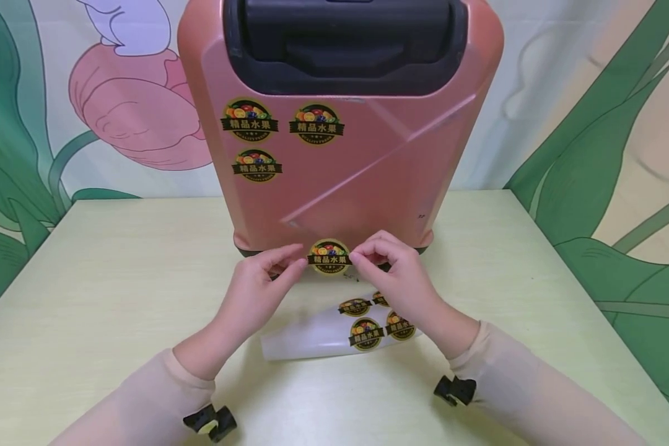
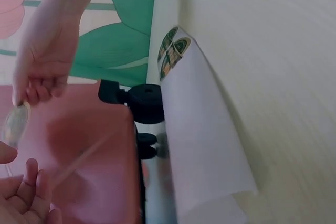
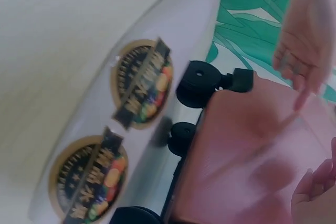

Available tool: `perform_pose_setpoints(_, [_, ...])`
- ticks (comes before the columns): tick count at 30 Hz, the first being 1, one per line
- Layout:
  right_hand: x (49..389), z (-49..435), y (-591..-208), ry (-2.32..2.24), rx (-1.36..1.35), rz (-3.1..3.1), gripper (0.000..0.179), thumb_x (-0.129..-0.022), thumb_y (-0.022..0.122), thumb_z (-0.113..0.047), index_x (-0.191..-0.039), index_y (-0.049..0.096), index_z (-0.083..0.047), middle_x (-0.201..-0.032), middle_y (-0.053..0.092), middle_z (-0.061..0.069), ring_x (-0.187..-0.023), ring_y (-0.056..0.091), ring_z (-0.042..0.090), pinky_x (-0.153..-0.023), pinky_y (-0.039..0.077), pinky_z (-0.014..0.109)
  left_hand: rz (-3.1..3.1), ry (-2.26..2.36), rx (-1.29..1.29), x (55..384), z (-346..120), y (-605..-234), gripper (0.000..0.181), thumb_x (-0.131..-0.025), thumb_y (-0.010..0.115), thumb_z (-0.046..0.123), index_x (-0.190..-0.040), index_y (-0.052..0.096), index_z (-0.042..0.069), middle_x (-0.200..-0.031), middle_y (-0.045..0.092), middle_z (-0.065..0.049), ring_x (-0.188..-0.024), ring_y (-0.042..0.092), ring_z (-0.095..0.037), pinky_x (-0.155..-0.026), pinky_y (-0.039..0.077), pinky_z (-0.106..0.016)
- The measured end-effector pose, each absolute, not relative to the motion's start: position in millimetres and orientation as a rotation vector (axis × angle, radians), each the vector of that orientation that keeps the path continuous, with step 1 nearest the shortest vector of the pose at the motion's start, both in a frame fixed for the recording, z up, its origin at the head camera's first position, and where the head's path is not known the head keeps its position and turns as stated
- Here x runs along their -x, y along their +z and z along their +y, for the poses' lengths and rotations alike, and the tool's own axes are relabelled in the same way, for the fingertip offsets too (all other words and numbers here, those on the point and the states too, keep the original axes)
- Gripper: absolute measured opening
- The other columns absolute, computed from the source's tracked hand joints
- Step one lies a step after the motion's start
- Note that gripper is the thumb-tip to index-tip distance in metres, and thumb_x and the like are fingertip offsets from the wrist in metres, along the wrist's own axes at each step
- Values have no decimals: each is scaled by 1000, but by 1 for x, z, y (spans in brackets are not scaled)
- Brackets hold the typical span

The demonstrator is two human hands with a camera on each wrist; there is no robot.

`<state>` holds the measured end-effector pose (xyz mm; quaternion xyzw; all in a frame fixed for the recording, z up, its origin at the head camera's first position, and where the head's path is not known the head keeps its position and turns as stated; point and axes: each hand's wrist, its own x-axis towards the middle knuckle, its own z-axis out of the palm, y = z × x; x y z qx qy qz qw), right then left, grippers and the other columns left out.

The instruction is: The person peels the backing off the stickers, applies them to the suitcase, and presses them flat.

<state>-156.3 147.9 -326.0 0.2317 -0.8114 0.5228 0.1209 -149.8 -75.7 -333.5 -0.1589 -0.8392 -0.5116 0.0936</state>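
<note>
At the bottom of the frame, two pale sleeves (image 1: 128,402) reach in over the table (image 1: 117,279). In the lower middle lies a curling white sheet (image 1: 303,341) bearing printed fruit stickers (image 1: 365,334), part of it hidden behind the right forearm.

Just beyond, near the frame's centre, the right hand (image 1: 393,266) pinches the right edge of a loose oval sticker (image 1: 329,257) between thumb and finger. The left hand (image 1: 256,285) is at its left edge, thumb and fingers parted rather than gripping — whether the thumb touches, one cannot tell.

The step in hand appears to be readying this sticker for the suitcase (image 1: 357,192); the next move probably calls for keeping it flat, lining it up and pressing it on without creases.

Farther back, the suitcase stands upright, its contents unseen. Three stickers (image 1: 249,121) sit on its upper left face — two in a row, one below. A painted backdrop (image 1: 28,93) fills the upper edges.
</note>
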Motion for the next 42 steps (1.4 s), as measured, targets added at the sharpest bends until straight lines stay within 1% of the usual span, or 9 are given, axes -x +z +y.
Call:
perform_pose_setpoints(3, [160,148,-318,1582,-665,-2322,7,-88,64,-6,-87,68,-1,-83,58,2,-72,51,16,-65,44,24,-2508,-1478,471,152,-81,-335,29,-90,61,11,-117,63,2,-87,66,-5,-75,60,-15,-66,49,-27])
perform_pose_setpoints(8, [170,145,-297,1614,-666,-2251,8,-87,64,-6,-90,67,1,-68,52,3,-58,41,14,-52,35,22,-2420,-1391,475,152,-85,-332,18,-90,60,8,-105,68,3,-89,65,-4,-79,59,-14,-68,48,-27])
perform_pose_setpoints(13, [177,137,-277,1579,-680,-2203,8,-87,65,-9,-90,68,-1,-58,47,3,-51,34,15,-49,29,25,-2208,-1391,441,156,-86,-326,15,-89,58,3,-99,69,0,-88,64,-7,-77,56,-13,-69,46,-21])
perform_pose_setpoints(18, [185,131,-267,1503,-712,-2191,9,-87,66,-10,-90,68,-2,-56,45,4,-51,35,16,-49,29,25,-1977,-1075,547,168,-92,-325,17,-86,57,3,-100,68,-2,-89,59,-13,-81,49,-28,-71,38,-33])
perform_pose_setpoints(24, [192,128,-261,1518,-669,-2178,11,-87,66,-11,-90,69,0,-56,43,4,-51,33,15,-50,29,25,-1881,-537,700,181,-96,-325,31,-85,53,16,-112,65,7,-111,52,-22,-98,46,-40,-79,34,-52])
perform_pose_setpoints(29, [195,124,-258,1497,-668,-2173,12,-87,66,-12,-90,69,-1,-56,43,4,-51,34,15,-50,29,25,-1887,-382,716,186,-94,-322,38,-86,52,18,-123,60,13,-114,47,-23,-99,41,-40,-78,32,-53])
perform_pose_setpoints(32, [197,122,-259,1483,-679,-2160,11,-87,66,-12,-89,69,-2,-55,44,4,-50,34,15,-48,28,25,-1917,-341,689,189,-92,-321,42,-87,53,18,-129,56,17,-124,44,-22,-109,39,-39,-87,31,-54])
perform_pose_setpoints(36, [199,121,-259,1461,-675,-2142,10,-88,64,-11,-88,69,-2,-54,43,4,-48,33,15,-47,27,24,-1957,-276,667,190,-89,-321,52,-86,56,20,-137,46,21,-145,28,-20,-131,23,-39,-103,15,-58])
perform_pose_setpoints(42, [202,120,-260,1446,-671,-2133,11,-88,64,-11,-89,70,-1,-54,43,4,-48,33,15,-47,26,24,-2036,-189,649,194,-88,-322,62,-88,59,29,-145,35,23,-153,10,-18,-139,7,-38,-106,4,-59])
